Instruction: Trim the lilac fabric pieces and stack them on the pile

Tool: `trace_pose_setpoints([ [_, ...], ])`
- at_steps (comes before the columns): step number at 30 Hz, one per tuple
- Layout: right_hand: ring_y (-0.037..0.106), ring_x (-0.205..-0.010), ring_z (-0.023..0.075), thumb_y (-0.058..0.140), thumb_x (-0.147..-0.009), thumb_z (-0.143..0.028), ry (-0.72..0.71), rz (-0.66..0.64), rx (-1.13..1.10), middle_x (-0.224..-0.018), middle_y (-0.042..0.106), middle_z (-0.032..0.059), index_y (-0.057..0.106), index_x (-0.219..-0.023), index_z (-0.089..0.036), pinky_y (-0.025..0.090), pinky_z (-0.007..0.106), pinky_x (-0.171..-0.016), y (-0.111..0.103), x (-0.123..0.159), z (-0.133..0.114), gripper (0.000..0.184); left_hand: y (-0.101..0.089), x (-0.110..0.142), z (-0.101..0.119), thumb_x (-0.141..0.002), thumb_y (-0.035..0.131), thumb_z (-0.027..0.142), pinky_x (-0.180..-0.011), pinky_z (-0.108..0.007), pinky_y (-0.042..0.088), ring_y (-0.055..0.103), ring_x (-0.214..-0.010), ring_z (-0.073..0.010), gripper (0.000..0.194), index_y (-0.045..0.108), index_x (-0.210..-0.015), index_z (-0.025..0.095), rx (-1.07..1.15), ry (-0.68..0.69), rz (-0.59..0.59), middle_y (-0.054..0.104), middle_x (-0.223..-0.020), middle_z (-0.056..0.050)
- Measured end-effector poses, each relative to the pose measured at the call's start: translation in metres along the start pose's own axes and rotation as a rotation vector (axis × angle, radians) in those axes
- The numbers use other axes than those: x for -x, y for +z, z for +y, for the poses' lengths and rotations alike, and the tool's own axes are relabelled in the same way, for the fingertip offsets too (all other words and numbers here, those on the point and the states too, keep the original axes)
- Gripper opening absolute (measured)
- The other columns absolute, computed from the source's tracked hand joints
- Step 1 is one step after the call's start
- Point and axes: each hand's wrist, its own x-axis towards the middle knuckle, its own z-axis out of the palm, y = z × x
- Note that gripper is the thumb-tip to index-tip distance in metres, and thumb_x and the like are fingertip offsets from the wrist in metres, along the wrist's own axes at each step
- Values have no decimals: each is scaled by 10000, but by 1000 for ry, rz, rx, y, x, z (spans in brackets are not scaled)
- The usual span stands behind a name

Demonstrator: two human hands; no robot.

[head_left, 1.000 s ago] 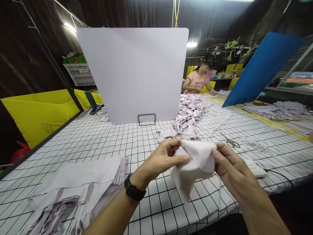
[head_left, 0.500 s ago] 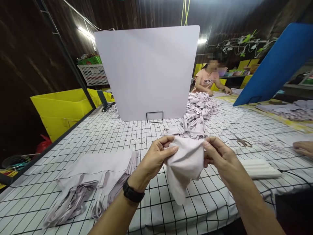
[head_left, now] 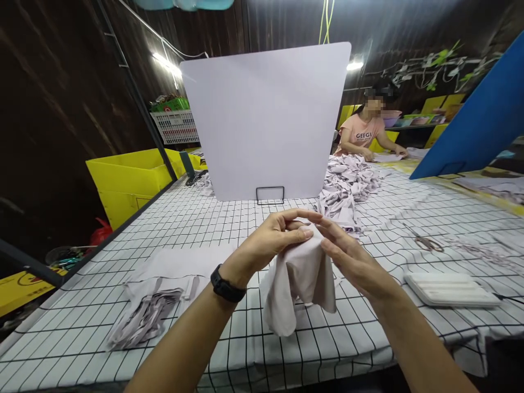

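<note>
A pale grey-pink piece of fabric (head_left: 301, 273) hangs in loose folds above the front of the table. My left hand (head_left: 282, 237) pinches its top edge between thumb and fingers, a black band on the wrist. Close beside it, my right hand (head_left: 347, 256) has its fingers stretched out, fingertips near or touching the cloth's upper right edge. To the left lies a neat stack of similar cloth pieces with straps (head_left: 159, 284), partly behind my left arm. Beyond my hands is a heap of crumpled pieces (head_left: 347, 188).
A white board (head_left: 266, 120) stands on the grid-patterned tablecloth (head_left: 229, 224). Scissors (head_left: 428, 243) and a white padded device with a cable (head_left: 452, 289) lie at right. A blue board (head_left: 470, 120) leans there. A co-worker (head_left: 364, 134) handles cloth behind. Yellow bins (head_left: 126, 180) stand left.
My hands have drawn together. The right fingers have opened from their pinch on the fabric's corner, and the cloth now hangs from the left hand. The view has shifted left.
</note>
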Motion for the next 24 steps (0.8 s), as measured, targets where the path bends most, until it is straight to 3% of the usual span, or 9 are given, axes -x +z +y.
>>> trace_pose_setpoints([
  [3, 646, -1071, 228, 754, -873, -468, 100, -159, -116, -1191, 705, 66, 686, -1215, -266, 517, 326, -910, -7, -14, -2, 403, -6, -2, -1, -831, 800, 294, -723, -227, 466, 641, -820, -135, 453, 669, -1244, 162, 19, -28, -16, 701, -950, -67],
  [6, 614, -742, 133, 848, -783, -437, 175, -96, -130, -854, 702, 23, 758, -893, -196, 480, 208, -645, -16, -19, -6, 280, -15, 1, -3, -821, 812, 318, -615, -198, 413, 583, -672, -96, 538, 626, -1302, 164, -14, -75, -8, 647, -769, -8],
  [8, 530, -616, 90, 900, -708, -447, 191, 6, -141, -715, 637, -9, 737, -762, -179, 409, 175, -537, -22, -17, -13, 318, -22, 7, -4, -791, 834, 329, -560, -198, 375, 560, -614, -96, 577, 618, -1302, 168, -70, -140, -21, 625, -713, 10],
  [10, 495, -577, 80, 939, -635, -461, 203, 103, -157, -669, 598, -26, 711, -724, -181, 381, 169, -504, -29, -14, -22, 372, -30, 13, -4, -751, 855, 338, -545, -208, 369, 573, -611, -110, 510, 672, -1191, 155, -146, -223, -42, 640, -714, -4],
  [12, 484, -563, 79, 952, -595, -483, 226, 156, -143, -654, 577, -34, 698, -734, -188, 375, 169, -492, -37, -12, -30, 413, -38, 18, -3, -716, 866, 345, -552, -218, 375, 572, -622, -113, 352, 732, -961, 131, -233, -280, -63, 643, -715, -16],
  [15, 439, -535, 70, 940, -587, -533, 252, 172, -63, -618, 538, -45, 686, -738, -188, 350, 166, -472, -50, -10, -34, 454, -50, 21, -2, -708, 856, 367, -534, -221, 330, 490, -575, -85, 296, 682, -655, 133, -338, -264, -51, 562, -624, 19],
  [20, 477, -581, 92, 900, -643, -553, 268, 166, 22, -674, 572, -26, 678, -754, -194, 377, 181, -499, -67, -9, -22, 436, -59, 19, 1, -770, 802, 417, -547, -225, 327, 462, -572, -82, 325, 676, -657, 139, -332, -192, -20, 535, -606, 30],
  [24, 469, -564, 97, 872, -674, -562, 258, 170, 54, -664, 556, -26, 678, -749, -205, 360, 196, -476, -68, -6, -16, 414, -57, 19, 2, -783, 796, 424, -571, -228, 355, 478, -588, -85, 328, 676, -679, 137, -285, -174, -41, 544, -622, 26],
])
